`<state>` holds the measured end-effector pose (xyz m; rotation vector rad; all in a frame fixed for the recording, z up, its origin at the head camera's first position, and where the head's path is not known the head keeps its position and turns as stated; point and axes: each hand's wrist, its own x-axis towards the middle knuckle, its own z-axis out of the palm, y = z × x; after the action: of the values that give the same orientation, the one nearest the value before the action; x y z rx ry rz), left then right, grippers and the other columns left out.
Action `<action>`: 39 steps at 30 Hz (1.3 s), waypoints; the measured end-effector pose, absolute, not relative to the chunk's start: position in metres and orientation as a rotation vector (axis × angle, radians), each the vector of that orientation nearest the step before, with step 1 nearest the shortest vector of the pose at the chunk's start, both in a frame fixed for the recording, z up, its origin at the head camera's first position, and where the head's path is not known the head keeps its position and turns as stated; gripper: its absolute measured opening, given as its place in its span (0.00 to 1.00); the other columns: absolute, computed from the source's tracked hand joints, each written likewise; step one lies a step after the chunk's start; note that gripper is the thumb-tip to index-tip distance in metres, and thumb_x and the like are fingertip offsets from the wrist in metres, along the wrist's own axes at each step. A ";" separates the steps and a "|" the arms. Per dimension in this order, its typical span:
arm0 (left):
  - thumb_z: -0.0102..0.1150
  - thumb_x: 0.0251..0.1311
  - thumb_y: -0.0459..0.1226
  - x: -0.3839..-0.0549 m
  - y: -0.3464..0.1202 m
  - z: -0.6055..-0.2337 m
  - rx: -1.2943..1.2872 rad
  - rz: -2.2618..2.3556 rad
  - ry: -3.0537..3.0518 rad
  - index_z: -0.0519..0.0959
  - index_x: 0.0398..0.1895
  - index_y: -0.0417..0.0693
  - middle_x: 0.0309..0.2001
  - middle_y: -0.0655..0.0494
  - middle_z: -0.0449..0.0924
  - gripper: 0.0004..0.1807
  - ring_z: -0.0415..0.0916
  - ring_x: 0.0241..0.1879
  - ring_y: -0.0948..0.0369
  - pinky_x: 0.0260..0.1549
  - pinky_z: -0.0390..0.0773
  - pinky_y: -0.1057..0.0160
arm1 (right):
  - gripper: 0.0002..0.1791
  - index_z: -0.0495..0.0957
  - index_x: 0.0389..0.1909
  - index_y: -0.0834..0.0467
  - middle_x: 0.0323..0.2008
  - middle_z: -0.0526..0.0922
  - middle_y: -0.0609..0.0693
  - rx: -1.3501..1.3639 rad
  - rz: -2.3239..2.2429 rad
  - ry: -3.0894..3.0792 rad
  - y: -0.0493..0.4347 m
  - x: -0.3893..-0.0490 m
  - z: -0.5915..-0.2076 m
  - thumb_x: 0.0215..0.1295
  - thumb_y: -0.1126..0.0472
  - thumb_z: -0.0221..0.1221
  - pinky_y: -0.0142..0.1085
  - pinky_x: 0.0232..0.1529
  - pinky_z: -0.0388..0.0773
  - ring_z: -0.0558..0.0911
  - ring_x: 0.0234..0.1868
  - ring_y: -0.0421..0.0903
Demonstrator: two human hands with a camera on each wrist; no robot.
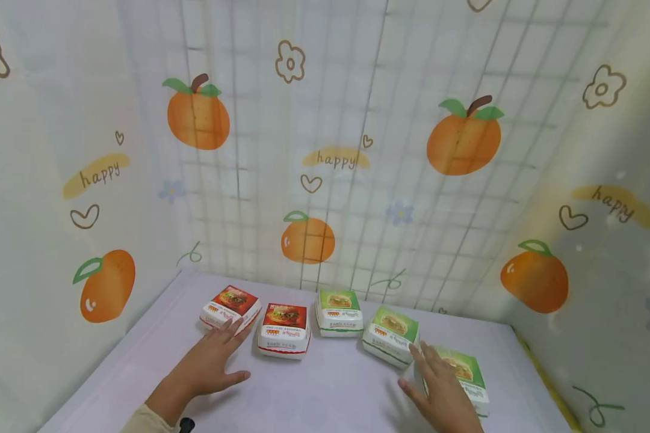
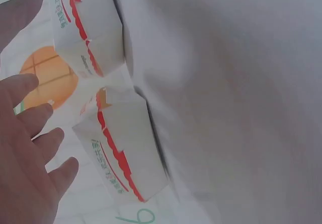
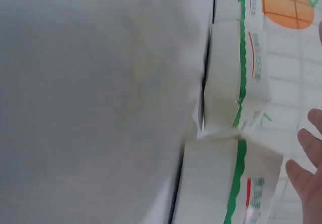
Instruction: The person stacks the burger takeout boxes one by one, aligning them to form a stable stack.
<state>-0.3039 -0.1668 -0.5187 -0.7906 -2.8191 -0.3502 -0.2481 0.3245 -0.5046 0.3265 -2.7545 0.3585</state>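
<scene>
Left hand [image 1: 208,362] hovers near squarish cardboard boxes [image 1: 284,332].

"happy" [image 1: 336,159] on backdrop [image 1: 352,108] (three times), lettering [image 1: 290,334] on boxes [image 1: 340,328] too small

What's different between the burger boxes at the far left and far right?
The far-left box has a red top; the far-right box has a green one. The far-left box's trim is red, the far-right box's green. In the head view, the left hand overlaps the far-left box's front, while the right hand hides part of the far-right box's left side. Both are closed, with white sides and a burger picture.
</scene>
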 end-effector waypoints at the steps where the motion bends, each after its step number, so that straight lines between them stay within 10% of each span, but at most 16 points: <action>1: 0.57 0.55 0.66 -0.304 -0.166 -0.520 -0.795 -0.359 -2.822 0.56 0.76 0.54 0.75 0.50 0.52 0.50 0.48 0.73 0.48 0.67 0.52 0.43 | 0.45 0.60 0.73 0.56 0.72 0.57 0.63 0.320 0.358 -2.756 0.323 -0.249 -0.505 0.61 0.37 0.61 0.64 0.61 0.58 0.59 0.68 0.65; 21: 0.55 0.51 0.71 -0.348 -0.117 -0.506 -0.764 -0.532 -2.838 0.53 0.77 0.54 0.74 0.54 0.55 0.55 0.58 0.69 0.53 0.62 0.64 0.46 | 0.38 0.61 0.73 0.47 0.62 0.74 0.57 0.338 0.919 -2.678 0.257 -0.292 -0.503 0.65 0.40 0.58 0.54 0.50 0.77 0.80 0.53 0.57; 39: 0.54 0.45 0.75 -0.373 -0.113 -0.522 -0.836 -0.521 -2.867 0.50 0.78 0.54 0.76 0.51 0.50 0.61 0.50 0.73 0.52 0.66 0.57 0.48 | 0.40 0.59 0.74 0.51 0.69 0.64 0.60 0.327 1.018 -2.711 0.261 -0.337 -0.512 0.65 0.43 0.60 0.54 0.56 0.72 0.74 0.60 0.63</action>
<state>-0.3733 -0.1128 -0.5218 -0.8362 -2.8673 -0.5205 -0.3375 0.2614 -0.5116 0.3267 -2.7114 1.0184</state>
